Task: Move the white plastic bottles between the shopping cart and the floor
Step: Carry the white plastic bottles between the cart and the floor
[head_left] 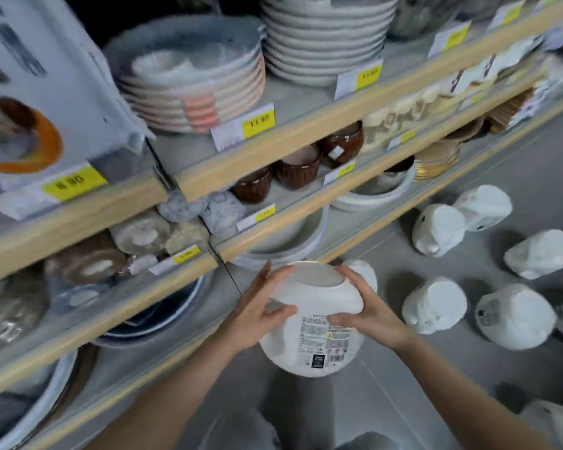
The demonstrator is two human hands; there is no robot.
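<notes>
A large white plastic bottle (312,323) with a printed label hangs above the grey floor, its flat bottom turned up toward me. My left hand (260,310) grips its left side and my right hand (368,306) grips its right side, fingers curled over the bottle's body. Several more white bottles lie on the floor to the right, among them one near the shelf (437,233), one in the middle (434,305) and one farther right (517,315). Another white bottle (364,271) shows just behind my right hand. No shopping cart is in view.
Store shelves (273,151) with wooden edges fill the left and top, holding stacked plates (195,79), brown cups (299,168) and bowls with yellow price tags. The lowest shelf edge runs close beside my left arm. Grey floor (452,362) lies between the bottles.
</notes>
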